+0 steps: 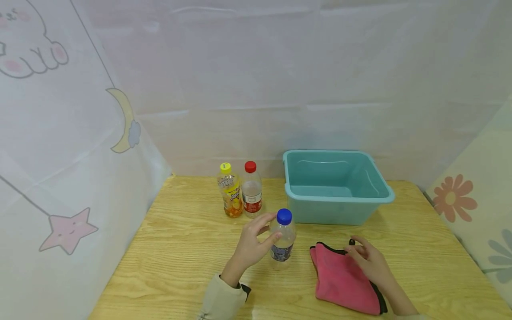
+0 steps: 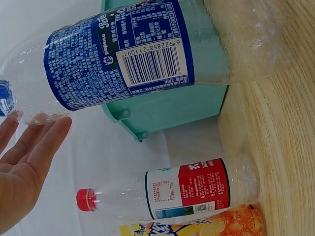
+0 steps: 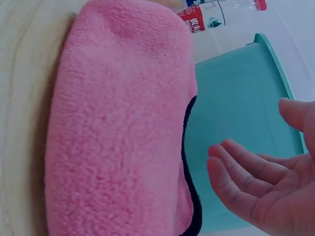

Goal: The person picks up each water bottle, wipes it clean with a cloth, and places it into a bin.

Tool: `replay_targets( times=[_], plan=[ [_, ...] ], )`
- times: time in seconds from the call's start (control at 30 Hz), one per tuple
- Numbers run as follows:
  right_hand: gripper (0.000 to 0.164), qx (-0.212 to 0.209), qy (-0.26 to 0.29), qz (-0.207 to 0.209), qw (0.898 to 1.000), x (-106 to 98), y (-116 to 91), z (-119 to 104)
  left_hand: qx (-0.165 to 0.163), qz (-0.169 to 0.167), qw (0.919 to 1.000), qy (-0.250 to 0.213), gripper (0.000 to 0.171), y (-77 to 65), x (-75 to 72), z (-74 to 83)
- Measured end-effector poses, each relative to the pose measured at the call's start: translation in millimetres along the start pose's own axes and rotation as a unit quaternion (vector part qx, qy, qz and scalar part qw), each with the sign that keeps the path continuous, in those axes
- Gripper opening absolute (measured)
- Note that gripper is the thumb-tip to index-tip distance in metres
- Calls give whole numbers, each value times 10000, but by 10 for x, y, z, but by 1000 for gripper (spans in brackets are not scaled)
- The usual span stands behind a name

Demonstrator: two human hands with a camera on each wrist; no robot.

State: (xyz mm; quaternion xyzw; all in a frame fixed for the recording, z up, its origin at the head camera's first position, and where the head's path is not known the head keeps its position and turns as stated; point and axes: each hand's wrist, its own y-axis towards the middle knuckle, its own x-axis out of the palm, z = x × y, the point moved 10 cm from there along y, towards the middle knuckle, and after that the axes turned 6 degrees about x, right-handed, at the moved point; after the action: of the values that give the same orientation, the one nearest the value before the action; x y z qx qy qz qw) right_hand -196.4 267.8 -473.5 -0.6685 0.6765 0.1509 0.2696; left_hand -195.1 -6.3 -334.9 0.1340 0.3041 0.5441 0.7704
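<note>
A clear plastic bottle (image 1: 282, 242) with a blue cap and dark blue label stands upright on the table. My left hand (image 1: 253, 242) is at its upper left side, fingers extended; in the left wrist view the fingertips (image 2: 61, 125) are at the bottle's shoulder, below the cap. Whether they press on it I cannot tell. My right hand (image 1: 370, 262) hovers over a folded pink cloth (image 1: 340, 284) with black edging. In the right wrist view that hand (image 3: 275, 182) holds nothing, its fingers loosely bent and thumb apart.
Behind the blue-capped bottle stand a yellow-capped bottle (image 1: 231, 195) with some orange inside and a red-capped bottle (image 1: 252, 191). An open teal bin (image 1: 328, 211) sits at the back right of the wooden table (image 1: 180, 249), near the hanging cloth backdrop (image 1: 240, 80).
</note>
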Motion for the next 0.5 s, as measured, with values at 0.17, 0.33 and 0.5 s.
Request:
replay_targets(
  times=[0.17, 0.33, 0.5],
  plan=[
    [67, 26, 1099, 248, 9936, -158, 66, -14, 110, 30, 9999, 58, 37, -5, -8, 3],
    [67, -246, 2206, 467, 9739, -327, 134, -29, 125, 34, 9999, 72, 37, -4, -15, 10],
    [36, -412, 2986, 683, 9510, -490, 201, -5, 141, 30, 9999, 57, 36, 0, -8, 15]
  ],
)
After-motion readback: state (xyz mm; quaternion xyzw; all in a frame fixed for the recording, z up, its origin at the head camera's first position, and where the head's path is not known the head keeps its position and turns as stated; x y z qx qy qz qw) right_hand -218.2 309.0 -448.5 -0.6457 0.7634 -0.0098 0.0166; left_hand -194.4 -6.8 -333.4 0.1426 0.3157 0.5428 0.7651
